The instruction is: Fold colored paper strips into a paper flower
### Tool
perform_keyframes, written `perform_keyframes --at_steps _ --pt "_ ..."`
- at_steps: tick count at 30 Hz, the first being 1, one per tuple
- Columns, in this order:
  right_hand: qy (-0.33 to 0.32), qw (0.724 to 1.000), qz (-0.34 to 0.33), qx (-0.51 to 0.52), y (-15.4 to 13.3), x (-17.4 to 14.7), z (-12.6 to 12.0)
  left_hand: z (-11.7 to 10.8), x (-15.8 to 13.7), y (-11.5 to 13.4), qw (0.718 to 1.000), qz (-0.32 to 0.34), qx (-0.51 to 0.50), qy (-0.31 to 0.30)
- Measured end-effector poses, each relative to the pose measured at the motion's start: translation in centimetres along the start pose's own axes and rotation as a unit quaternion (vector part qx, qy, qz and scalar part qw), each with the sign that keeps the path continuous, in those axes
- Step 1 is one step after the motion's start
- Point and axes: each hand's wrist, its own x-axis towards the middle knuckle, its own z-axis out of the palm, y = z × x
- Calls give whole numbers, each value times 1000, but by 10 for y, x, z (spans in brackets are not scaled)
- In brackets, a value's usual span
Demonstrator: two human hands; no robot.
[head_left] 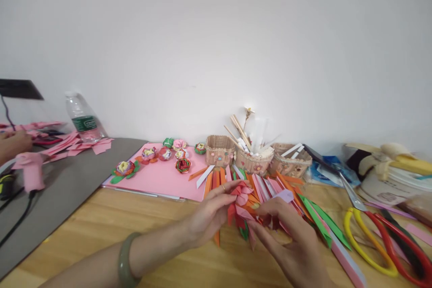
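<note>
A folded paper flower (243, 195) in pink, red and orange, with a bit of green below, is held up over the table between my two hands. My left hand (211, 209), with a ring on one finger and a green bangle at the wrist, grips its left side with thumb and fingers. My right hand (286, 236) pinches the petals at the lower right; part of the flower is hidden behind these fingers. Just behind lie many folded paper strips (214, 180) in orange, red, pink and white. Green folded strips (322, 220) rest right of my right hand.
Finished paper flowers (182, 165) sit on a pink sheet (151, 180). Small woven baskets (220, 150) line the wall. Large scissors (359, 202) lie at right by a white tub (381, 189). At left are a water bottle (83, 119), a pink glue gun (30, 171) and another person's hand (15, 144).
</note>
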Motion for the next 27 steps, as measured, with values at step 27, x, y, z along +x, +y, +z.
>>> perform_keyframes --at_steps 27 --pt "-44 931 301 201 3 12 2 -10 -6 -11 949 115 292 -35"
